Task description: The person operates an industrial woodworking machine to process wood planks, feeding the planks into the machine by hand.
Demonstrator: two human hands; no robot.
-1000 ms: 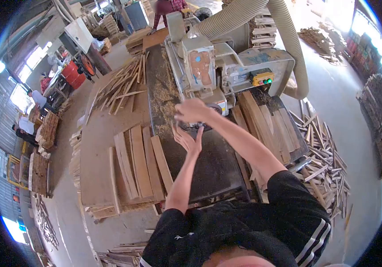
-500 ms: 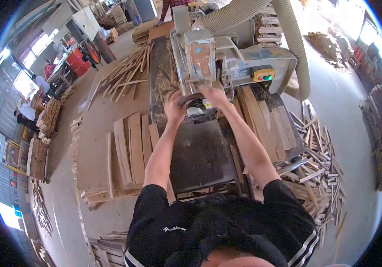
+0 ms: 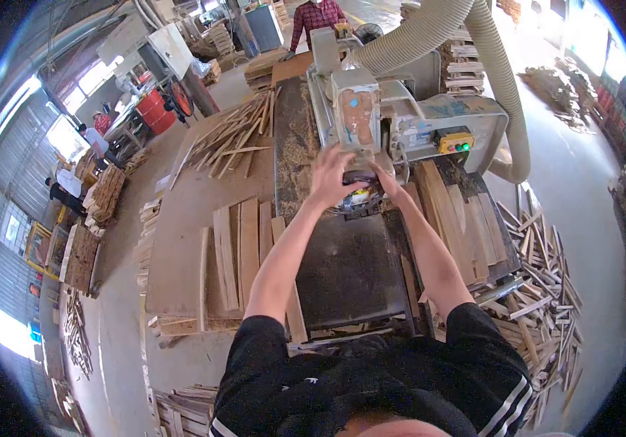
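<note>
My left hand [image 3: 329, 177] reaches to the front of a woodworking machine [image 3: 357, 109], its fingers spread along the left side of a dark curved part [image 3: 360, 177]. On the other side of that part is my right hand [image 3: 388, 180], fingers stretched out and slightly blurred. Both hands sit right at the dark part, just below the machine's upright housing. A yellow label shows between them. In front of the hands lies the dark flat machine table [image 3: 346, 269]. Wood strips [image 3: 236, 251] lie to the left, and longer boards [image 3: 459, 226] to the right.
A ribbed hose [image 3: 499, 80] runs from the machine. A yellow control box [image 3: 455, 140] has a lit green button. Wood offcuts [image 3: 535, 291] are heaped on the floor at right. Behind the machine stands a person in a checked shirt [image 3: 317, 18]; others are at far left.
The view has shifted, so the scene sits further right and lower. My left hand has opened its fingers wider, and my right hand has moved down the right side of the dark part.
</note>
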